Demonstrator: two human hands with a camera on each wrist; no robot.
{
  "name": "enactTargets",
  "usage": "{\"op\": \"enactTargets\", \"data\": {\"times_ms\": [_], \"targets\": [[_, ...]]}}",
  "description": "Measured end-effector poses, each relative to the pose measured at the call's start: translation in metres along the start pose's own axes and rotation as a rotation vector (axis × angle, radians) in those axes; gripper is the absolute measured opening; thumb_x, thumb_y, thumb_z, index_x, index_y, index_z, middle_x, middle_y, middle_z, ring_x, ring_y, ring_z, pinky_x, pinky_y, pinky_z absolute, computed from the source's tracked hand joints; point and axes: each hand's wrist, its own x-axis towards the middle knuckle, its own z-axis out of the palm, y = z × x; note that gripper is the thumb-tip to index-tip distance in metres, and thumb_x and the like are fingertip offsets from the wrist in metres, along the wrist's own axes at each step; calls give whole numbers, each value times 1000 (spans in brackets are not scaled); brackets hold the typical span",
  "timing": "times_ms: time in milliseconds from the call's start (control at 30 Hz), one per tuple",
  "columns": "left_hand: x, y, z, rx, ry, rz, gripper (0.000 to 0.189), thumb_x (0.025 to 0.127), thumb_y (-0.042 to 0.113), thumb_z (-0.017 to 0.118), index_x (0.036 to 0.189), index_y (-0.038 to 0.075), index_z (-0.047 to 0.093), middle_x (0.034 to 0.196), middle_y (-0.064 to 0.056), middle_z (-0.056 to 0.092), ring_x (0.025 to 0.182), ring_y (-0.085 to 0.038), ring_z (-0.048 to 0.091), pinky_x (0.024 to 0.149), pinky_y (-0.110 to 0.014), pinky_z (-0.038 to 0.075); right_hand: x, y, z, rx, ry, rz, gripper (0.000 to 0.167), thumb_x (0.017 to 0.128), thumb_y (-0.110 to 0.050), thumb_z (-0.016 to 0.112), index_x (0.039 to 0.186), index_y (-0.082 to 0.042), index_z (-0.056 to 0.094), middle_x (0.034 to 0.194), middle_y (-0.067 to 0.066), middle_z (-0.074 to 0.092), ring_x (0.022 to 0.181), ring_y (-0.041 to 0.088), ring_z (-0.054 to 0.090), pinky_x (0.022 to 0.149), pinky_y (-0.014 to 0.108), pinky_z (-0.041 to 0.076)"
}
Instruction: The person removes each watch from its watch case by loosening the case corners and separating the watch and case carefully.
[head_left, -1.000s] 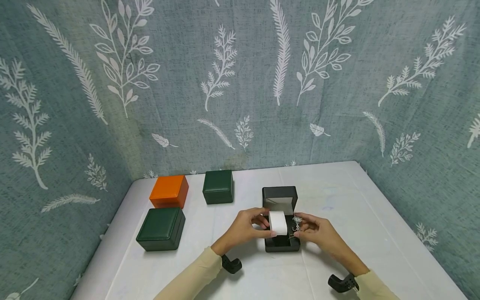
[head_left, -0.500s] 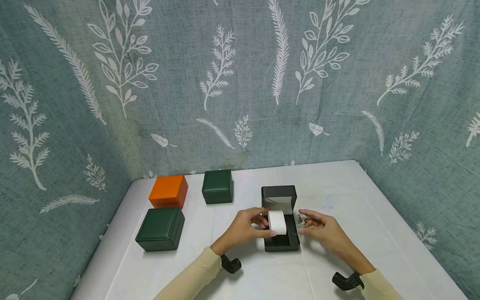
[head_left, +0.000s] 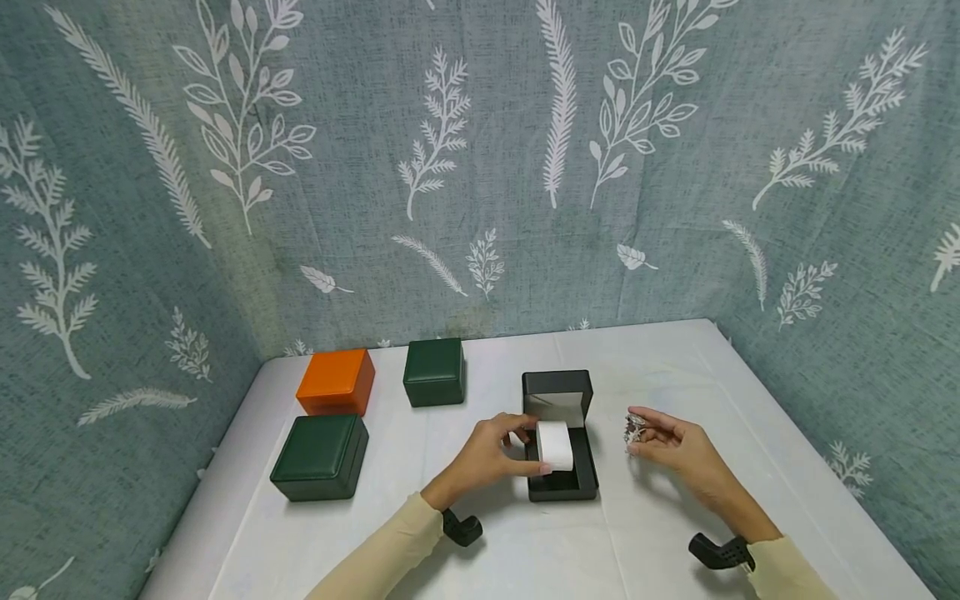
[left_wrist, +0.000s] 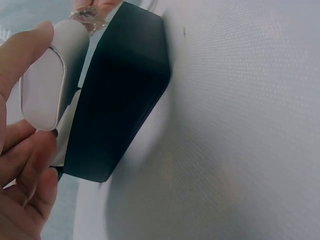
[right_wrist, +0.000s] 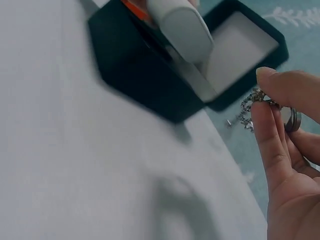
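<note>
My left hand (head_left: 491, 452) holds a white watch cushion (head_left: 555, 445) between thumb and fingers, tilted above the base of a black watch box (head_left: 564, 490). The box's lid stands up, showing a pale lining. In the left wrist view, the cushion's flat oval end (left_wrist: 44, 90) faces the camera. To the right of the box, my right hand (head_left: 678, 446) pinches a silver bracelet (head_left: 633, 429) with thumb and fingertips, above the table. The right wrist view shows its chain and small flower-like pieces (right_wrist: 248, 125) dangling; part of it is hidden behind the fingers.
An orange box (head_left: 336, 379) and two dark green boxes, one at the back (head_left: 435, 371) and one nearer (head_left: 321, 457), sit shut on the left. White cloth covers the table (head_left: 720, 392). A leaf-patterned curtain (head_left: 517, 167) hangs behind and at both sides.
My right hand has moved right, taking the bracelet away from the cushion and out past the box's right side. The left hand and cushion have stayed nearly still.
</note>
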Motion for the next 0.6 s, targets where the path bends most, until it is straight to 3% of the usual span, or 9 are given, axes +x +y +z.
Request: {"op": "enactTargets", "data": {"times_ms": [267, 600], "targets": [[0, -2, 3, 49, -9, -7, 66, 77, 45, 91, 133, 16, 69, 107, 4, 65, 94, -20, 61, 75, -27, 49, -2, 15, -23, -65, 20, 45, 69, 90, -12, 81, 149, 5, 49, 108, 15, 63, 91, 11, 64, 79, 24, 54], [1, 1, 6, 60, -33, -1, 66, 77, 40, 92, 133, 14, 69, 107, -2, 65, 93, -19, 60, 74, -24, 47, -3, 31, -32, -74, -17, 136, 74, 88, -13, 83, 149, 7, 47, 103, 13, 65, 91, 14, 63, 80, 25, 54]]}}
